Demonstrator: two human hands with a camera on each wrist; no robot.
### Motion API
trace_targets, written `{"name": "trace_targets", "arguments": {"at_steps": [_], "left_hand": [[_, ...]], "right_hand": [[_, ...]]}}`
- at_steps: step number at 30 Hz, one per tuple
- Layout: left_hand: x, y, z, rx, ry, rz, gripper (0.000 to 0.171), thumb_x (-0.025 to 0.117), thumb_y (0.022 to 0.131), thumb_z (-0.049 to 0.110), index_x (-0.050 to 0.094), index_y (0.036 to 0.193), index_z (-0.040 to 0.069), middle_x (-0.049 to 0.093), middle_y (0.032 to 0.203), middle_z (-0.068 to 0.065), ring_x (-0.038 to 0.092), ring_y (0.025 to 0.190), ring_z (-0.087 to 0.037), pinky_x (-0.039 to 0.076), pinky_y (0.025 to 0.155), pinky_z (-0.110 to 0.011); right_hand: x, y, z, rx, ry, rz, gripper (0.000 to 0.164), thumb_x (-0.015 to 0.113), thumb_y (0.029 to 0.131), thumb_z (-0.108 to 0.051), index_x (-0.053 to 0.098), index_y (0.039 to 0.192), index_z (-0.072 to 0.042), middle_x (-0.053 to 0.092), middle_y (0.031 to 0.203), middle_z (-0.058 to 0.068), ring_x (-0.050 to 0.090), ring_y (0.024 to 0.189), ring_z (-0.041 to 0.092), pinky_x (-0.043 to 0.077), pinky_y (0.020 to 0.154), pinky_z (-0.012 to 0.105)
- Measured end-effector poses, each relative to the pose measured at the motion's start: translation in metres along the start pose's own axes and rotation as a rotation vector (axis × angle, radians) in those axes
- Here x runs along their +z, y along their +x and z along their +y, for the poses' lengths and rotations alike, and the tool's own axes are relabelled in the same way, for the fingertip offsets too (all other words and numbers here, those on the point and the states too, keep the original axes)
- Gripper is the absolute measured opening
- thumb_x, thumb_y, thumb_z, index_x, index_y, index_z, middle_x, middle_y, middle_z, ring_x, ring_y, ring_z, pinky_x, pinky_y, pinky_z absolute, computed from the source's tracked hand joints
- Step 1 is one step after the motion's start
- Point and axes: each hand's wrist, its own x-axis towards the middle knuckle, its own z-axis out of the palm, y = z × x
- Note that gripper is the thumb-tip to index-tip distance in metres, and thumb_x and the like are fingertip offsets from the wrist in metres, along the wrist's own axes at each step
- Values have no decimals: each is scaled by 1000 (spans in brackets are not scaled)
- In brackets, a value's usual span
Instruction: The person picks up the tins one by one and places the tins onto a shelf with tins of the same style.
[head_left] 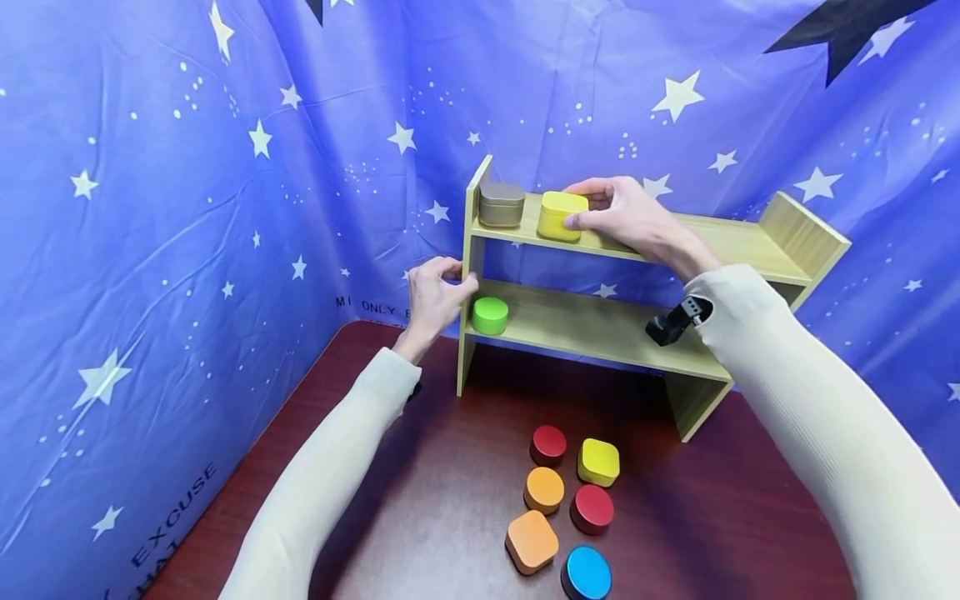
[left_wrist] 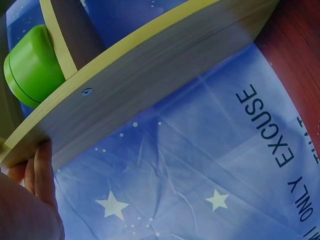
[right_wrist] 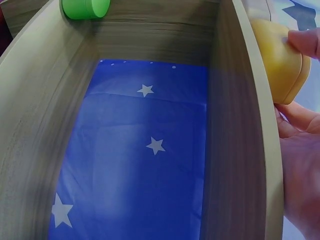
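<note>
The pale, grained wood shelf (head_left: 570, 321) bears a grey-brown box (head_left: 501, 206), a yellow box (head_left: 557, 218) and a green box (head_left: 491, 317). On the reddish-brown desk (head_left: 420, 517) are two red boxes (head_left: 592, 509), two orange boxes (head_left: 532, 542), a second yellow one (head_left: 598, 462) and a blue box (head_left: 587, 573). The dotted blue curtain (head_left: 517, 83) has white stars (head_left: 678, 96) and black lettering (head_left: 174, 514); the sleeves (head_left: 326, 479) are cream.

Shows, just right of centre in the upper half of the head view, a plain yellow container (head_left: 561, 217), rounded-square with a seam below its top, closed and upright, pinched at its right side over the top tier's front edge, impossible to tell whether touching it. Also shows a pale two-tier wooden shelf (head_left: 585, 325), upright, stretching from mid-frame toward the right, held at its left side panel (left_wrist: 150, 75). Reveals that panel's outer face, bearing a screw (left_wrist: 87, 92), diagonally across the left wrist view's upper half.
</note>
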Motion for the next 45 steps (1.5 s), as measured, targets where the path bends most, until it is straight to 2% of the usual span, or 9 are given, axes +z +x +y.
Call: {"name": "trace_targets", "arguments": {"at_steps": [6,12,14,18,26,33,38,42,45], "left_hand": [[2,-1,0,-4,-8,-7,21,79,83,13,83,93,-4,82,91,-24,78,83,-41,60,86,-50],[4,0,-1,-29,-6,-7,22,80,83,13,83,95,-5,82,93,-25,78,85,-42,60,89,-51],[3,0,-1,-42,0,-8,22,81,84,13,84,96,-5,83,93,-24,78,85,-41,60,89,-51],[1,2,0,-60,-3,-3,23,81,84,14,84,97,-5,82,93,-25,78,86,-42,59,87,-50],[2,2,4,-92,-11,-19,22,81,84,14,83,96,-4,82,93,-25,76,86,-42,58,87,-46],[2,-1,5,-135,-5,-31,22,81,85,15,84,98,-3,82,95,-24,76,88,-41,57,92,-46],[2,0,5,-157,2,-28,22,81,85,15,84,99,-2,82,95,-24,76,90,-41,55,96,-48],[3,0,6,-151,10,-20,23,80,85,16,84,98,-2,82,94,-24,75,89,-40,55,94,-46],[4,0,6,-153,4,-20,22,80,85,16,84,97,-2,82,94,-24,76,87,-40,57,91,-44]], "right_hand": [[-4,-5,2,12,27,4,61,82,96,-23,62,151,-6,80,112,-15,72,107,1,50,96,15],[-13,-15,7,48,11,21,73,82,96,-32,54,159,-9,70,149,12,67,128,10,52,101,12],[-15,-19,8,46,5,15,75,82,96,-33,53,160,-9,65,155,15,65,132,12,52,102,12],[-18,-26,9,22,36,27,72,83,96,-28,54,159,-6,68,152,11,68,125,6,53,101,12],[-27,-55,19,-49,141,103,63,80,96,-13,57,152,5,79,120,-13,72,111,-2,56,97,11],[-32,-81,32,-70,213,130,58,78,97,-8,58,150,6,82,117,-14,75,112,0,57,96,11],[-30,-99,36,-92,314,148,52,77,97,-2,64,147,2,83,118,-10,77,112,2,58,96,13],[-27,-111,42,-115,402,142,48,77,96,2,68,143,0,84,118,-6,78,111,4,59,95,14],[-23,-120,47,-117,417,114,47,76,97,2,68,143,1,84,116,-8,78,110,3,59,95,14]]}}
